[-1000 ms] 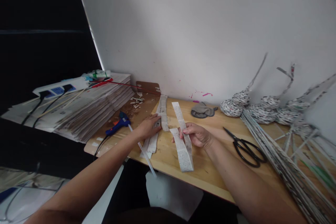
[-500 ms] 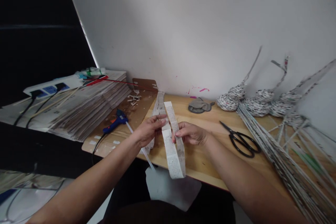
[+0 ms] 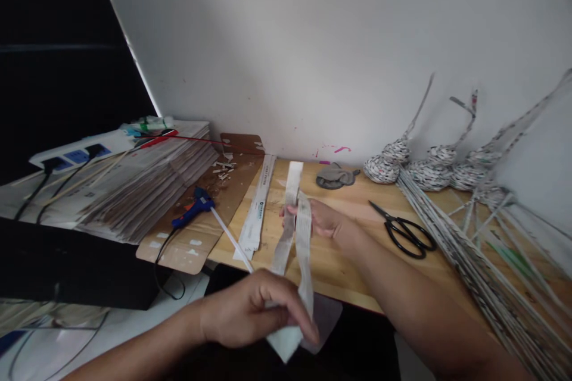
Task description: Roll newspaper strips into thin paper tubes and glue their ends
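Observation:
A long strip of printed paper (image 3: 304, 238) is folded into a loop over the front edge of the wooden table. My right hand (image 3: 319, 218) pinches its upper part, fingers behind the strip. Low in the view, my left hand (image 3: 263, 309) is curled around the lower bend of the loop, its index finger lying along the paper. Left of the loop, a flat stack of paper strips (image 3: 259, 208) lies on the table. The white stick of a blue glue gun (image 3: 194, 208) reaches toward my left hand.
Black scissors (image 3: 404, 232), a grey cloth (image 3: 336, 177) and long paper rods (image 3: 447, 244) lie on the table (image 3: 348, 268). Woven paper shapes (image 3: 388, 161) stand by the wall. At left are a newspaper pile (image 3: 179, 155), a power strip (image 3: 80, 152) and cardboard (image 3: 179, 250).
My left hand has moved down toward me, to the lower bend of the strip. My right hand stays near its place. The flat strips on the table are now more exposed.

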A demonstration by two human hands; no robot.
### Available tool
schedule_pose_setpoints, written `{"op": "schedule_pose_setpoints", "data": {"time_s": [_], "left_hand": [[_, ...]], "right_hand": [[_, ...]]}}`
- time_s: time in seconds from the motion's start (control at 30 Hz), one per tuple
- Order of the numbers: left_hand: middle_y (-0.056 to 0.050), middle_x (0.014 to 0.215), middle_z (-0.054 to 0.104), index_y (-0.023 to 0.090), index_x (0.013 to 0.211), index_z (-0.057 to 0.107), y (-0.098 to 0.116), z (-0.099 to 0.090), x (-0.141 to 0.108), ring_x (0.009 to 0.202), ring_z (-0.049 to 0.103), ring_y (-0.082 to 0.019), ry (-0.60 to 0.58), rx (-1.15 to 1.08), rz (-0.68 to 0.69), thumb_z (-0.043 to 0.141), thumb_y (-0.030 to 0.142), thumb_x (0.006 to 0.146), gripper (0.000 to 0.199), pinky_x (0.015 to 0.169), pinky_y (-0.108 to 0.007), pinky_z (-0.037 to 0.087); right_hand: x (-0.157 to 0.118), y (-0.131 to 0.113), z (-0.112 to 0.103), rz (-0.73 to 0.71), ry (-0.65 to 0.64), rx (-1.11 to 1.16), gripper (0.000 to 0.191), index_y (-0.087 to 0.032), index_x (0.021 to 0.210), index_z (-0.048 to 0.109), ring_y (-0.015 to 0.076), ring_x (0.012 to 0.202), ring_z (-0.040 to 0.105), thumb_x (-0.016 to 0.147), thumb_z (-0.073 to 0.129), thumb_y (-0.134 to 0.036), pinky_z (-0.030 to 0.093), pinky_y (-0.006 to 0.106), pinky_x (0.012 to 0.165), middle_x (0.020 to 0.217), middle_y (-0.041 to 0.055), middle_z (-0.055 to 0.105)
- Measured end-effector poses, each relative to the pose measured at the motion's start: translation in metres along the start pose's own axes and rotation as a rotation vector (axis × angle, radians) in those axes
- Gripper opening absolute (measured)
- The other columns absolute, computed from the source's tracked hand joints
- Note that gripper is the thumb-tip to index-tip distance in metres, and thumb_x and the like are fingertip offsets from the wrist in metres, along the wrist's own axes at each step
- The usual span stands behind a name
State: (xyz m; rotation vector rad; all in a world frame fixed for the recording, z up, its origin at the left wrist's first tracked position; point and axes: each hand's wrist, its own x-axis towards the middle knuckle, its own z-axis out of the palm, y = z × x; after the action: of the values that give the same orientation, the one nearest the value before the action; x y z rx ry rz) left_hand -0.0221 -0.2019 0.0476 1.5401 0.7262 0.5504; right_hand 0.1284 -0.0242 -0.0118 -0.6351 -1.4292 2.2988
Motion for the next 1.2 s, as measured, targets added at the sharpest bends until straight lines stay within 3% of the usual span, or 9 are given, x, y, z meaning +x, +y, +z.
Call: {"op": "schedule_pose_setpoints", "data": {"time_s": [0.13, 0.33, 0.4, 0.6, 0.73, 0.87, 0.97, 1.07, 1.2], "left_hand": [[-0.010, 0.096, 0.075, 0.020, 0.105, 0.076, -0.052, 0.015, -0.001, 0.089, 0.069, -0.020, -0.124, 0.118, -0.010, 0.060, 0.028, 0.088, 0.024, 0.082, -0.029, 0.051], [-0.010, 0.105, 0.074, 0.024, 0.103, 0.077, -0.135, 0.014, 0.000, 0.105, 0.065, -0.024, -0.073, 0.077, -0.083, 0.065, 0.037, 0.084, 0.026, 0.091, -0.032, 0.047], [-0.010, 0.122, 0.068, 0.026, 0.105, 0.076, -0.158, 0.013, 0.000, 0.115, 0.060, -0.026, -0.084, 0.047, -0.133, 0.068, 0.040, 0.081, 0.028, 0.096, -0.034, 0.044], [-0.005, 0.120, 0.069, 0.030, 0.112, 0.072, -0.204, 0.008, -0.003, 0.113, 0.062, -0.026, -0.089, 0.220, -0.364, 0.073, 0.043, 0.073, 0.041, 0.097, -0.035, 0.043], [-0.005, 0.116, 0.071, 0.030, 0.114, 0.071, -0.173, -0.002, -0.013, 0.108, 0.064, -0.025, -0.153, 0.319, -0.357, 0.065, 0.038, 0.080, 0.035, 0.093, -0.034, 0.046], [-0.004, 0.106, 0.074, 0.027, 0.113, 0.071, -0.086, -0.026, -0.029, 0.096, 0.068, -0.021, -0.273, 0.197, -0.294, 0.063, 0.038, 0.084, 0.033, 0.082, -0.029, 0.050], [-0.007, 0.110, 0.073, 0.023, 0.107, 0.074, -0.021, -0.052, -0.034, 0.099, 0.067, -0.022, -0.264, 0.061, -0.226, 0.062, 0.040, 0.086, 0.030, 0.084, -0.029, 0.051], [-0.012, 0.101, 0.074, 0.017, 0.090, 0.076, 0.009, -0.080, -0.019, 0.083, 0.068, -0.019, 0.054, -0.014, -0.166, 0.051, 0.043, 0.092, 0.037, 0.069, -0.026, 0.054], [-0.010, 0.120, 0.067, 0.023, 0.118, 0.066, 0.004, -0.105, 0.027, 0.102, 0.066, -0.021, 0.668, -0.133, -0.025, 0.067, 0.030, 0.083, 0.035, 0.056, -0.018, 0.052]], "right_hand": [[-0.003, -0.011, -0.006, -0.071, 0.085, 0.044, 0.022, -0.015, 0.091, 0.068, 0.0137, 0.061, 0.066, 0.086, 0.063, -0.036, 0.053, 0.023, 0.054, 0.073, 0.0045, 0.071], [-0.004, -0.014, -0.010, -0.077, 0.118, 0.022, 0.019, -0.015, 0.091, 0.070, 0.0106, 0.055, 0.064, 0.088, 0.061, -0.031, 0.051, 0.020, 0.049, 0.072, 0.0036, 0.071], [-0.003, -0.012, -0.010, -0.082, 0.126, 0.027, 0.019, -0.014, 0.092, 0.070, 0.0109, 0.055, 0.064, 0.087, 0.062, -0.031, 0.051, 0.020, 0.047, 0.073, 0.0040, 0.071], [-0.002, -0.012, -0.013, -0.110, 0.168, 0.029, 0.020, -0.014, 0.091, 0.071, 0.0104, 0.053, 0.063, 0.084, 0.064, -0.031, 0.049, 0.018, 0.044, 0.069, 0.0036, 0.071], [-0.003, -0.010, -0.015, -0.055, 0.092, -0.007, 0.025, -0.013, 0.094, 0.073, 0.0110, 0.056, 0.065, 0.081, 0.069, -0.033, 0.049, 0.017, 0.043, 0.073, 0.0046, 0.072], [-0.004, -0.006, -0.014, 0.022, -0.009, -0.075, 0.032, -0.011, 0.099, 0.073, 0.0101, 0.055, 0.064, 0.078, 0.072, -0.035, 0.050, 0.017, 0.044, 0.074, 0.0059, 0.072], [-0.004, -0.004, -0.012, 0.051, -0.050, -0.130, 0.036, -0.011, 0.101, 0.074, 0.0095, 0.055, 0.063, 0.077, 0.074, -0.038, 0.050, 0.016, 0.044, 0.075, 0.0064, 0.072], [-0.001, -0.002, -0.010, 0.031, -0.007, -0.195, 0.040, -0.011, 0.099, 0.074, 0.0088, 0.051, 0.062, 0.076, 0.074, -0.043, 0.048, 0.017, 0.045, 0.074, 0.0061, 0.072], [0.005, 0.003, -0.007, -0.058, 0.115, -0.309, 0.046, -0.010, 0.094, 0.075, 0.0095, 0.049, 0.060, 0.073, 0.074, -0.051, 0.047, 0.019, 0.045, 0.069, 0.0055, 0.071]]}}
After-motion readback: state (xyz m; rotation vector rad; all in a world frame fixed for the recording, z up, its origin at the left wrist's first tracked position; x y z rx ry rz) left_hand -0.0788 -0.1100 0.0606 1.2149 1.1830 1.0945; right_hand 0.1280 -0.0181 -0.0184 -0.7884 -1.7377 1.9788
